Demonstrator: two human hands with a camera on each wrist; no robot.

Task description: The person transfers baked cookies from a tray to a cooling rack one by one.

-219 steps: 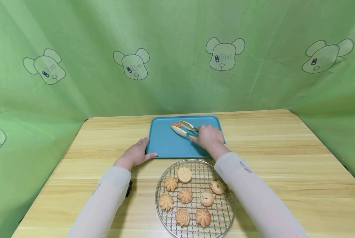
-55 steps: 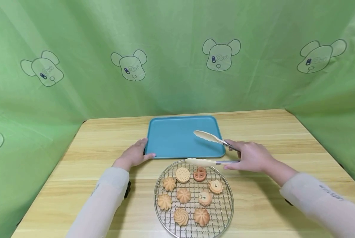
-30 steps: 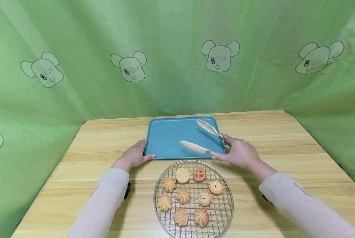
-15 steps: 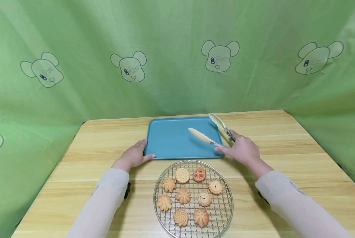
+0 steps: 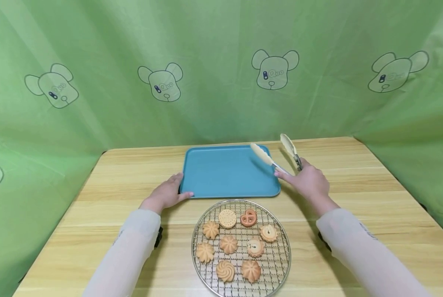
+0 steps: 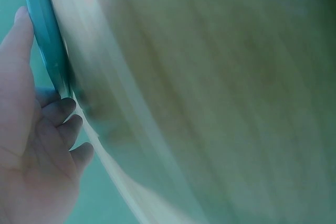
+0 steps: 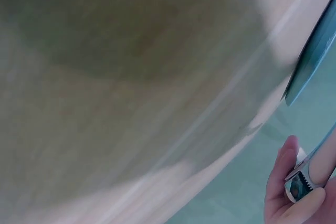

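Note:
In the head view my right hand (image 5: 310, 181) grips a pair of tongs (image 5: 263, 156) with pale scalloped tips. The tongs are spread apart with nothing between them; one tip overlaps the blue tray (image 5: 225, 173) and the other is beyond its right edge. My left hand (image 5: 166, 194) holds the tray's near left corner, thumb at the front rim and fingers along the left side. In the left wrist view its fingertips (image 6: 65, 106) bend against the tray's edge. In the right wrist view, fingers wrap the tongs' metal handle (image 7: 302, 184). The tray bears nothing.
A round wire rack (image 5: 277, 264) stands in front of the tray. On it lie several cookies, among them a reddish pretzel-shaped cookie (image 5: 249, 218) and a round dotted cookie (image 5: 227, 218). The wooden table (image 5: 373, 198) ends against a green curtain (image 5: 214, 111).
The pretzel-shaped cookie, earlier between the tongs over the tray, now lies on the rack. My right hand has moved the spread tongs away from the rack, up and right. The left hand has stayed.

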